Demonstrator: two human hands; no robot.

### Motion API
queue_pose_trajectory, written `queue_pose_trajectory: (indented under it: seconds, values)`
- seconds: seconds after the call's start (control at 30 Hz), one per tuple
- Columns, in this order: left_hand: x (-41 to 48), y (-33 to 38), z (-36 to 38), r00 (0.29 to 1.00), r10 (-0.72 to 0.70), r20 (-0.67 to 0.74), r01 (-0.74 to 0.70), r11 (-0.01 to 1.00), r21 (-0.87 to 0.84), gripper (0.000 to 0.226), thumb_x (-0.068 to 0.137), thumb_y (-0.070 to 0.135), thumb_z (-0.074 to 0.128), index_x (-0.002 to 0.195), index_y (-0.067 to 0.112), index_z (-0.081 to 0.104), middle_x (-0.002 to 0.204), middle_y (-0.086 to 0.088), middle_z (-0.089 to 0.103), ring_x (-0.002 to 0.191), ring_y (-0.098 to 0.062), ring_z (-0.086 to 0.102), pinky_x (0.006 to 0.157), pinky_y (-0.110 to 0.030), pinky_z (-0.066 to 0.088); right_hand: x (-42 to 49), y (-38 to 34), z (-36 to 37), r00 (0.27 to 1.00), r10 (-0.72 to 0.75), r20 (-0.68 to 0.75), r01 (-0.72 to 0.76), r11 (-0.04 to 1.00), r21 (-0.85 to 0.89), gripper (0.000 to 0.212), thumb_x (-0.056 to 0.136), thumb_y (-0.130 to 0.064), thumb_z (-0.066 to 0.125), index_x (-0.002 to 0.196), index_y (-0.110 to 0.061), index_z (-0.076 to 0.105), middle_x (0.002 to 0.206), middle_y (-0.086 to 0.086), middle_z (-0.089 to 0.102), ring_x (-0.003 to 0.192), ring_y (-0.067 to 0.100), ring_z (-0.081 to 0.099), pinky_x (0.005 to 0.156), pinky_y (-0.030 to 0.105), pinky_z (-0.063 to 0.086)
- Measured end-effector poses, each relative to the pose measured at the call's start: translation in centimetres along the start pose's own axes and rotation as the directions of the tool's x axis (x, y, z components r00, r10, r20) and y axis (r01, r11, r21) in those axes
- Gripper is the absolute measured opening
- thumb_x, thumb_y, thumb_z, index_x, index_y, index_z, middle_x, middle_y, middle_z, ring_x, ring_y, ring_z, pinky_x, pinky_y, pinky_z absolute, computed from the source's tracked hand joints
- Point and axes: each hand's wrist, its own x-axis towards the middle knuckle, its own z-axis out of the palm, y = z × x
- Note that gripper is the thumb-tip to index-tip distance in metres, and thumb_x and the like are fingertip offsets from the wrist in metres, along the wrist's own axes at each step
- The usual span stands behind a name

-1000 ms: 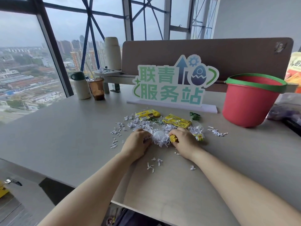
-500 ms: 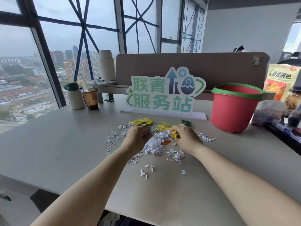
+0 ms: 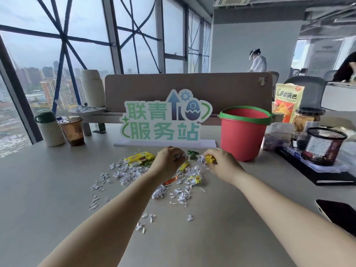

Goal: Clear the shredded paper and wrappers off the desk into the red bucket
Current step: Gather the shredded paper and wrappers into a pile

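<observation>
- Left hand (image 3: 167, 160), one of two, hovers just left of the red bucket (image 3: 242, 135), fingers curled round a tuft of shredded paper (image 3: 125, 174).
- One mug (image 3: 49, 130) and one plastic cup (image 3: 72, 132) stand side by side, well apart from the bucket on its far left.
- One large yellow wrapper (image 3: 139, 158) lies left of the bucket, beyond the left hand.
- Shredded paper forms one loose scatter on the desk (image 3: 57, 189), left of the bucket, under and around both hands.
- One orange wrapper (image 3: 170, 180) lies in that scatter.
- One green wrapper (image 3: 192, 153) sits between the hands.
- Right hand (image 3: 221, 164), near the bucket, is clamped on one small yellow wrapper (image 3: 210, 159) plus some shreds.
- One bucket stands upright on the desk.
</observation>
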Motion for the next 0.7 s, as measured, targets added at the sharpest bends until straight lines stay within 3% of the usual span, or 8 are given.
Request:
queue_pose_trajectory:
  seconds: [0.13, 0.3, 0.43, 0.57, 0.7]
  values:
    - [2.7, 2.5, 1.1, 0.999, 0.031, 0.022, -0.03, 0.998, -0.059, 0.022, 0.089, 0.025, 0.059, 0.104, 0.011, 0.068, 0.108, -0.009, 0.065, 0.098, -0.024, 0.058, 0.075, -0.022, 0.037, 1.0, 1.5, -3.2, 0.999, 0.019, -0.048, -0.021, 0.999, -0.032, 0.025, 0.083, -0.004, 0.057, 0.107, -0.011, 0.063, 0.111, 0.013, 0.061, 0.1, 0.03, 0.057, 0.074, 0.027, 0.037]
    - [7.7, 6.2, 1.8, 0.996, 0.075, 0.047, -0.067, 0.987, -0.146, 0.02, 0.089, 0.025, 0.059, 0.096, 0.01, 0.071, 0.101, -0.008, 0.069, 0.091, -0.023, 0.062, 0.078, -0.029, 0.048, 3.5, 2.7, -8.6, 0.989, 0.016, -0.147, -0.022, 0.999, -0.038, 0.02, 0.083, -0.007, 0.061, 0.102, -0.012, 0.064, 0.106, 0.012, 0.063, 0.09, 0.029, 0.06, 0.08, 0.035, 0.046]
    - [12.4, 9.4, 2.3, 0.99, 0.134, 0.031, -0.127, 0.976, -0.176, 0.018, 0.089, 0.022, 0.058, 0.093, 0.009, 0.07, 0.082, -0.001, 0.064, 0.069, -0.013, 0.055, 0.054, -0.01, 0.039, 6.2, 3.9, -12.6, 0.976, 0.03, -0.216, -0.034, 0.999, -0.016, 0.011, 0.085, -0.011, 0.06, 0.094, -0.015, 0.063, 0.087, 0.006, 0.065, 0.075, 0.025, 0.06, 0.064, 0.033, 0.044]
    - [18.1, 12.2, 3.5, 0.989, 0.15, -0.007, -0.149, 0.974, -0.171, 0.021, 0.088, 0.024, 0.058, 0.09, 0.007, 0.07, 0.079, -0.008, 0.062, 0.073, -0.021, 0.054, 0.062, -0.027, 0.038, 9.9, 6.1, -15.8, 0.961, 0.071, -0.268, -0.078, 0.997, -0.015, 0.015, 0.086, -0.012, 0.059, 0.1, -0.014, 0.063, 0.077, 0.0, 0.056, 0.073, 0.022, 0.052, 0.06, 0.028, 0.036]
    - [23.3, 13.6, 5.8, 0.99, 0.14, -0.024, -0.142, 0.974, -0.174, 0.019, 0.086, 0.025, 0.06, 0.088, 0.008, 0.069, 0.076, -0.003, 0.055, 0.072, -0.017, 0.048, 0.061, -0.024, 0.032, 13.6, 9.2, -17.0, 0.961, 0.108, -0.255, -0.114, 0.993, -0.007, 0.008, 0.087, -0.017, 0.058, 0.094, -0.019, 0.062, 0.078, 0.004, 0.062, 0.073, 0.027, 0.06, 0.064, 0.031, 0.045]
